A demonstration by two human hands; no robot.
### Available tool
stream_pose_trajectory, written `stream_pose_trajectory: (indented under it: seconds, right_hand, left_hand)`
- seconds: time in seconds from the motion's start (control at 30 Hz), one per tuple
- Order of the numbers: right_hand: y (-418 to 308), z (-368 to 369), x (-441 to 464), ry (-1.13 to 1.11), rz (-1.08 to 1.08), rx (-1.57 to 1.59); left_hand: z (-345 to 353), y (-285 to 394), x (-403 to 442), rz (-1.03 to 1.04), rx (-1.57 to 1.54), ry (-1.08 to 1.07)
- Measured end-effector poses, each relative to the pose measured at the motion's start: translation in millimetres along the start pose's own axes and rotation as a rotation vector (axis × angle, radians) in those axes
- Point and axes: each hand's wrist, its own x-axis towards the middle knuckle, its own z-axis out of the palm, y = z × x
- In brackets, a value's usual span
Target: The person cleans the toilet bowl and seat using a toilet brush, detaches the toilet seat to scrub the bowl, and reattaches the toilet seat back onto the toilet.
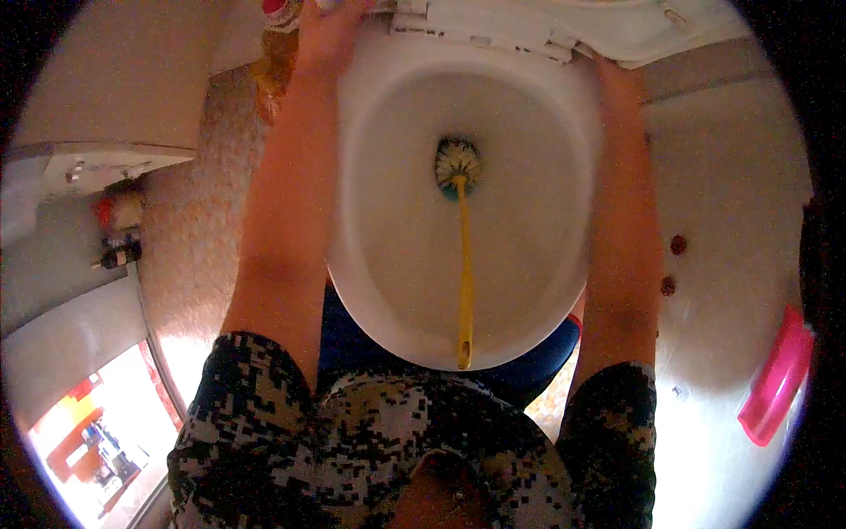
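A white toilet bowl (388,291) stands directly before me, between my two forearms. Inside it rests a toilet brush (464,264), its yellow handle leaning on the front rim and its bristly head down at the drain. My left hand (339,26) reaches the back left of the bowl; the top edge cuts it off and its fingers are unclear. At the back right, my right hand (612,75) is at the edge of the white toilet seat (652,31). Blur and the seat hide its fingers. The brush is untouched by either hand.
Left of my left hand stands a yellowish bottle (278,48) with a red cap. A dark bottle (119,256) lies farther left. To the right, a pink plastic piece (777,377) is on the pale surface, with two dark red spots nearer my arm.
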Motion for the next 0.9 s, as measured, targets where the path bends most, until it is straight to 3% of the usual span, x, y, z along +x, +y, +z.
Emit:
stream_pose_trajectory:
  seconds: [0.07,0.13,0.2,0.27,0.33,0.43,0.57,0.63,0.67,0.73,0.83,0.9]
  right_hand:
    - [0,10,-13,0.159,-0.301,0.130]
    - [-4,11,-25,0.201,-0.451,0.173]
    - [-2,1,-30,0.283,-0.767,-0.533]
    - [-1,-4,-44,0.280,-0.669,-0.613]
    - [-47,2,-73,0.214,-0.207,-0.052]
    - [-60,4,-74,0.216,-0.216,0.119]
    - [-34,0,-58,0.204,-0.360,-0.012]
    - [-37,0,-60,0.227,-0.328,-0.020]
    - [-39,2,-62,0.235,-0.312,-0.022]
    - [-42,5,-61,0.246,-0.297,-0.022]
    - [-44,6,-60,0.270,-0.328,-0.026]
    - [-43,7,-53,0.319,-0.390,-0.026]
  left_hand:
    - [-1,0,-1,0.003,-0.031,-0.004]
    - [-2,-2,-1,-0.004,-0.049,-0.008]
    - [-3,-3,0,-0.004,-0.083,-0.010]
    - [-3,-3,0,-0.010,-0.104,-0.012]
    - [-3,-5,-3,-0.021,-0.164,-0.022]
    - [0,-5,-14,-0.043,-0.304,-0.025]
    - [22,21,-30,-0.194,0.203,0.247]
    - [7,19,-24,-0.277,0.012,0.064]
    - [-20,5,-16,-0.263,-0.276,-0.132]
    - [-21,2,-13,-0.168,-0.372,-0.196]
    - [-5,-8,-13,-0.037,-0.043,0.021]
    - [-37,-44,13,-0.026,-0.227,-0.079]
